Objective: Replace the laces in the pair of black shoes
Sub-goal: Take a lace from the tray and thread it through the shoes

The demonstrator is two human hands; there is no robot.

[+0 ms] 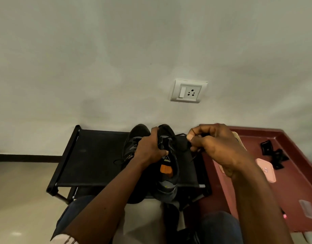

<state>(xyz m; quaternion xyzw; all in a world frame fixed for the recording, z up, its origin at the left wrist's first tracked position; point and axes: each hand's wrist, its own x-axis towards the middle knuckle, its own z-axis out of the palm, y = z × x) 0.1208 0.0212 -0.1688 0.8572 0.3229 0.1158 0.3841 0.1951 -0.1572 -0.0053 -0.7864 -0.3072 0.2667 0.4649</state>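
Head view: my left hand (149, 148) curls round the tongue of one matte black shoe (166, 173) with an orange patch; my right hand (220, 150) pinches its thin cord lace (178, 135). It and the other shoe (136, 132) stand on the rack's (91, 164) taut fabric, toes at its back edge.

Centre: black fabric-topped rack (91, 155) on a tube frame, set against a pale wall (116, 50). Right of centre, higher: white switch-and-socket plate (187, 91). Right side: maroon rimmed surface (292, 191) bearing a flat pink item (266, 170) and black clips (278, 157). Lower left: beige floor (19, 191).
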